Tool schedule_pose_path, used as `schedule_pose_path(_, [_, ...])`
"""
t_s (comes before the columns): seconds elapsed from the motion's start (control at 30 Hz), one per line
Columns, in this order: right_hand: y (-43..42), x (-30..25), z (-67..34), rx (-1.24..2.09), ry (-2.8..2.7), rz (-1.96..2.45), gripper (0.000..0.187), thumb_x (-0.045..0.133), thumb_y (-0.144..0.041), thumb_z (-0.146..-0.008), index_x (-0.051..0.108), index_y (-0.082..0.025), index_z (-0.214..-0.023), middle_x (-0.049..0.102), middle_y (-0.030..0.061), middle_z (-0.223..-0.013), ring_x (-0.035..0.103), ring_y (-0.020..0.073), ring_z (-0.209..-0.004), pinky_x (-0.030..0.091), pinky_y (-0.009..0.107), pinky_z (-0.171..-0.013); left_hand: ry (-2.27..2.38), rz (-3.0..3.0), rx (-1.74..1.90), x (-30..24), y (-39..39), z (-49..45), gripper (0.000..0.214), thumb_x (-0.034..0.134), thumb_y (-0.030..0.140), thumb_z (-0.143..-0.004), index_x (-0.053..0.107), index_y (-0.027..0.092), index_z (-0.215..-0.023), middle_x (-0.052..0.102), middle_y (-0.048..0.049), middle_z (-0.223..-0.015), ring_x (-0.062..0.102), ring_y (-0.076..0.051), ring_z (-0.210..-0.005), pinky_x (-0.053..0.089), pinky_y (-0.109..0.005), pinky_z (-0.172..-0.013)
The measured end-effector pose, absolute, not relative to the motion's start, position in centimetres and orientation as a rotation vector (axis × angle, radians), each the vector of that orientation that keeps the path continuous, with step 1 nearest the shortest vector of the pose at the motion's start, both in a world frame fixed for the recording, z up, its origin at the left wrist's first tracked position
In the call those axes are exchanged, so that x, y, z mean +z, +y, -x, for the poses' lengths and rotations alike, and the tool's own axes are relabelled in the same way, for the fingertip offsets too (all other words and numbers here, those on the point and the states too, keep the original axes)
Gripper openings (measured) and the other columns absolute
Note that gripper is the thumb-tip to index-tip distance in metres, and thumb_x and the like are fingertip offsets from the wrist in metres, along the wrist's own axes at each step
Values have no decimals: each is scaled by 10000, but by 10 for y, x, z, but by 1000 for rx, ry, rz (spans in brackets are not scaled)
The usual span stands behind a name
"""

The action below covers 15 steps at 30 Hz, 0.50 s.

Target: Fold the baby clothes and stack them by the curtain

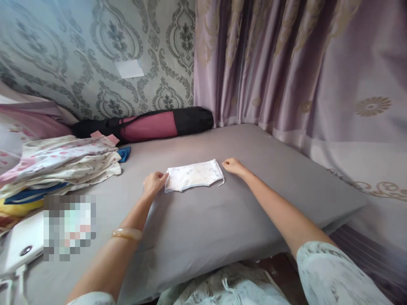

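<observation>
A small white folded garment (193, 175) lies flat on the grey mattress (254, 203). My left hand (154, 183) pinches its left edge, fingers closed on the cloth. My right hand (232, 166) rests at the garment's right end, fingers curled against the cloth edge near a thin drawstring. A pale bangle sits on my left wrist.
A stack of folded clothes (60, 165) lies at the left. A black and maroon roll bag (149, 125) rests along the patterned wall. Purple curtains (302, 72) hang at the right. A white device (22, 245) lies at the near left, beside a blurred patch.
</observation>
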State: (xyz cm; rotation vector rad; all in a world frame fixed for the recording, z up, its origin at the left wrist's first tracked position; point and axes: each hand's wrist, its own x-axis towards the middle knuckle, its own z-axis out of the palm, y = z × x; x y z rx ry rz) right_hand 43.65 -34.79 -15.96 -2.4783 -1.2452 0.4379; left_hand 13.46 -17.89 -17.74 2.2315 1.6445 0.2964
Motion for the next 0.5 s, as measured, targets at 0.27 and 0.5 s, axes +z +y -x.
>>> schedule_pose_path(0.27, [-335, -166, -402, 320, -1136, 2667, 384, 547, -493, -825, 724, -193, -987, 624, 151, -1203, 555, 262, -1149, 430, 330, -879, 1601, -1972, 296, -157, -195, -143, 283, 657, 438, -693, 680, 159, -654, 582, -42, -517, 589, -215, -605, 342, -261, -524])
schedule_pose_path(0.5, [-337, -162, -398, 471, -1104, 2510, 242, 599, -313, -765, 726, -194, -933, 727, 90, -986, 666, 201, -895, 444, 231, -662, 1575, -1757, 305, -155, -195, -144, 376, 776, 471, -494, 549, 173, -476, 316, 58, -367, 332, -111, -418, 206, -249, -460])
